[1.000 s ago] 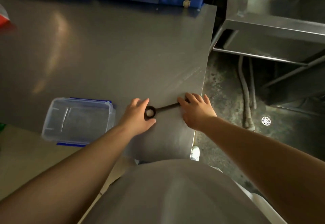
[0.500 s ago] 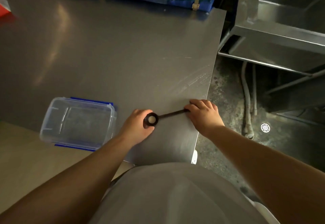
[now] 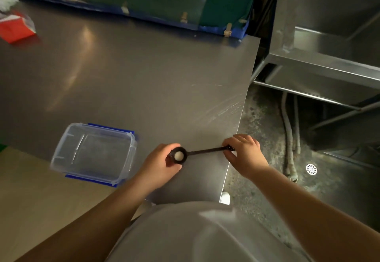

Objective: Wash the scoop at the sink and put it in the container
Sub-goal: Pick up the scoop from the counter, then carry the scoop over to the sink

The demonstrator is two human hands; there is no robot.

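**Scoop held at both ends near the table's right edge**

The black scoop (image 3: 197, 153) lies level just above the steel table (image 3: 144, 81), close to its near right corner; its round bowl faces up and shows a pale round patch inside, which could be contents or glare, you cannot tell which; your left hand (image 3: 162, 164) is curled around that bowl, thumb and fingers closed on its rim; your right hand (image 3: 244, 155) pinches the far end of the handle, fingers clamped on it, and sits right over the table's right edge, with the wrist already past it above the floor (image 3: 261, 118). Whether the scoop touches the tabletop or is lifted clear cannot be told.

Just left of your left hand stands the clear container (image 3: 93, 154) with blue clips, lidless and open at the top; it sits at the table's front edge, beside a paler wooden surface (image 3: 37, 200); a narrow strip of bare steel separates it from the scoop's bowl. Beyond your hands the tabletop runs wide and bare to a blue-and-green tarp (image 3: 164, 0) along the far edge; a red-and-white packet (image 3: 15, 28) lies at the far left. To the right, across a gap of stained floor with grey hoses (image 3: 290, 128) and a round drain (image 3: 311, 169), stands the steel sink (image 3: 329, 60), well apart from the table.
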